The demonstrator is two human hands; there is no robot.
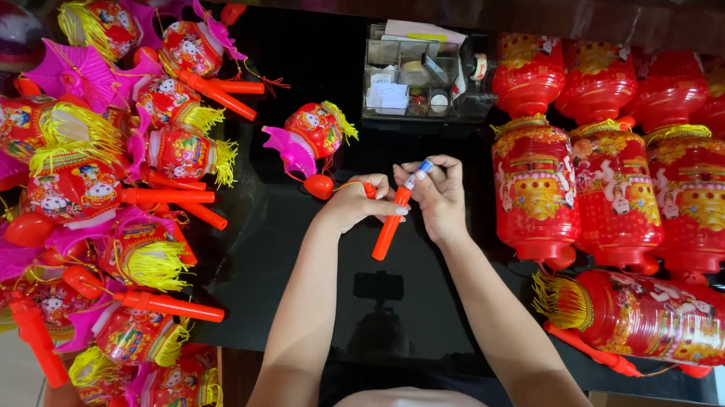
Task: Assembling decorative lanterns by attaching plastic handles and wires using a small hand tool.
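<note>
Both forearms enter from 6 o'clock and meet over the black table [291,249]. Left hand [354,201] is closed around the orange handle stick [388,231] near its upper part; right hand [439,196] pinches a small blue-and-white battery [419,173] at the stick's top end. Stick long axis runs from 7 o'clock to 1 o'clock, open end pointing to 1 o'clock. A cord links it to one small lantern [316,132] at 11 o'clock. Judged status: battery partly seated; closing remains. Finished-looking small lanterns are piled at 9 o'clock [126,178], large red lanterns [619,187] at 3 o'clock.
</note>
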